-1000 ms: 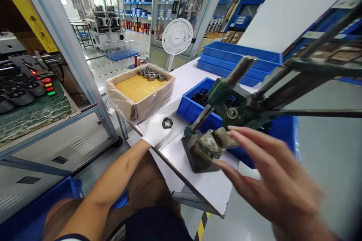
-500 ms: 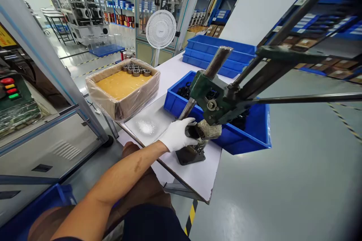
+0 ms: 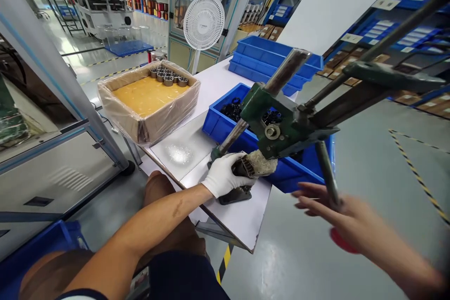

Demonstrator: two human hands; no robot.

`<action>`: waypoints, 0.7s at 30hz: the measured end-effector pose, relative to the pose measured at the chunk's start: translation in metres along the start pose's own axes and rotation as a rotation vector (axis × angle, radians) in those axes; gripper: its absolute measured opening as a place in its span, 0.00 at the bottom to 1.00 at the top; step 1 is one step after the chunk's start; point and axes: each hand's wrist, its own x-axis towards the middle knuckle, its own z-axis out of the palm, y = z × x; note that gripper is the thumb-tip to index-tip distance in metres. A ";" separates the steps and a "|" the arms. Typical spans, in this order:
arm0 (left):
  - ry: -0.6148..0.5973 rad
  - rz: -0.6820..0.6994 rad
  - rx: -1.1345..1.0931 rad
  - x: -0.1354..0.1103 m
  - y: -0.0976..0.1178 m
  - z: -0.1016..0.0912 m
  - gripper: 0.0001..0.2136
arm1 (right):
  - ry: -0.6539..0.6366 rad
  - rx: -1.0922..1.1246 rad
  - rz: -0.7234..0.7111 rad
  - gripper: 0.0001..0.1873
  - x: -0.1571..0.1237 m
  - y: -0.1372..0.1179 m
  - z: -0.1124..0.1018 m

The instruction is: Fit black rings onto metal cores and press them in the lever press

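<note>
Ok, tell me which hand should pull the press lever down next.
Right. The right hand is already at the lever near its red knob, while the gloved left hand is steadying the part on the press base.

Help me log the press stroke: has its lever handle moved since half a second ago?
Yes. The lever handle has swung down from level, past the blue bin, into the right hand.
</note>
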 end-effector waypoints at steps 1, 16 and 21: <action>0.006 -0.004 -0.018 -0.002 0.001 0.000 0.37 | -0.123 0.051 0.073 0.49 0.004 -0.001 0.011; 0.018 0.003 -0.038 -0.005 0.008 -0.005 0.34 | 0.332 0.079 -0.484 0.31 0.073 0.015 0.093; 0.007 0.040 0.098 -0.005 0.015 -0.006 0.31 | 0.313 -0.010 -0.606 0.30 0.012 0.001 0.033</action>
